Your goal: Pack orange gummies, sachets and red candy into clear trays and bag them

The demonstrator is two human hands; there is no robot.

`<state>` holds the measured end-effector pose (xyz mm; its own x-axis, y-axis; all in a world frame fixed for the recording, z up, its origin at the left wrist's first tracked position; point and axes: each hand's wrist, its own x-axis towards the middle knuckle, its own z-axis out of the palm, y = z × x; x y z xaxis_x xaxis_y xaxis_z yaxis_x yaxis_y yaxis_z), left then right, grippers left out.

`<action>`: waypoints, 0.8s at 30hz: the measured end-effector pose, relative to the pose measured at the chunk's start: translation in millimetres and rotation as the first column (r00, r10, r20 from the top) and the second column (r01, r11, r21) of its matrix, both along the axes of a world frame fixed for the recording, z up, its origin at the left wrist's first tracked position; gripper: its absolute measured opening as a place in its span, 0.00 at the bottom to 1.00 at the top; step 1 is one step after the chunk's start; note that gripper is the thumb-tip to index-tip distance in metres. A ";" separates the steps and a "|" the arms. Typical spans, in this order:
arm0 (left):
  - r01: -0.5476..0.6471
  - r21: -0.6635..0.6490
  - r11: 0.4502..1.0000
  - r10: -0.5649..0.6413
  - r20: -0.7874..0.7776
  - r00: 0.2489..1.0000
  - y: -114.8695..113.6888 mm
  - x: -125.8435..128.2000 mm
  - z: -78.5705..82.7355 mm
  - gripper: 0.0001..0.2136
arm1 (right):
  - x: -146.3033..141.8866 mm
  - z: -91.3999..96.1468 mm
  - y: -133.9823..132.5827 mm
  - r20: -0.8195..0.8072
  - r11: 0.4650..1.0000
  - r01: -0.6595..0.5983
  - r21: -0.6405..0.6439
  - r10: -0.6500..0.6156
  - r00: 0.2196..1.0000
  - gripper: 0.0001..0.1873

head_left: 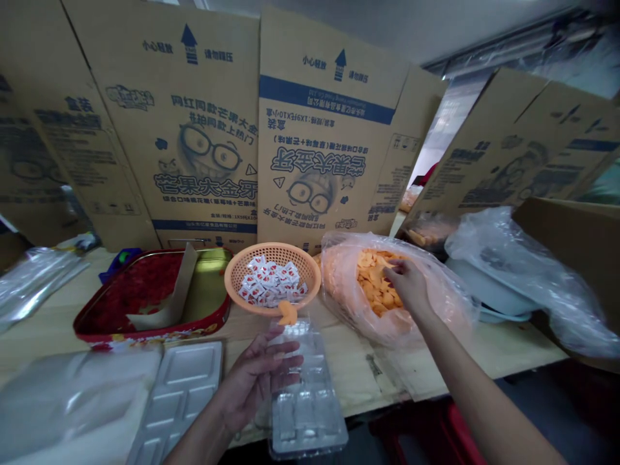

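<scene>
My left hand is at a clear plastic blister tray, its fingers closed round the tray's left side. The tray has several moulded compartments and juts over the table's front edge. A small orange piece lies at the tray's far end, just beyond my left fingertips. My right hand reaches into an open clear plastic bag full of flat orange pieces. Its thumb and fingers are pinched together at the top of the heap; what lies between the fingertips is mostly hidden.
An orange basket holds small white-and-red sachets. To its left stands a red-rimmed tin with dark red contents and a cardboard strip. More plastic trays lie front left. Cardboard boxes wall the back; a plastic-covered bowl is at right.
</scene>
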<state>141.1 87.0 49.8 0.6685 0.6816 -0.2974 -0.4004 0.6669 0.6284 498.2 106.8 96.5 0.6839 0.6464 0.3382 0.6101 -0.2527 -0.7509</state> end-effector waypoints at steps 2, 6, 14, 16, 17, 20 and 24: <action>-0.015 0.008 1.000 0.015 -0.009 1.000 -1.5 0.2 1.3 0.27 | -24.5 10.8 1.1 -0.082 0.993 -0.117 0.025 0.119 0.990 0.18; -0.050 0.026 0.998 0.050 -0.018 0.999 -6.1 -0.9 5.3 0.29 | -93.5 31.7 4.9 -0.030 0.898 -0.417 -0.136 0.417 0.908 0.10; -0.082 0.065 0.995 0.081 0.024 0.996 -10.1 -19.9 5.1 0.34 | -197.0 28.2 27.0 0.331 0.646 -0.464 -0.605 0.735 0.591 0.07; -0.086 0.058 0.995 0.083 0.053 0.995 -8.9 -27.8 2.7 0.34 | -207.1 26.3 31.8 0.293 0.599 -0.488 -0.635 0.771 0.565 0.08; -0.097 0.051 0.994 0.093 0.067 0.993 -7.9 -32.2 1.2 0.33 | -210.3 25.6 33.8 0.275 0.578 -0.514 -0.634 0.789 0.550 0.09; -0.147 0.029 0.989 0.143 0.089 0.986 -3.9 -46.2 -4.7 0.32 | -215.5 21.0 39.4 0.260 0.532 -0.641 -0.553 0.841 0.474 0.10; -0.166 0.011 0.986 0.164 0.098 0.981 2.2 -62.4 -12.7 0.30 | -222.9 5.8 49.2 0.238 0.391 -0.794 -0.464 0.919 0.314 0.11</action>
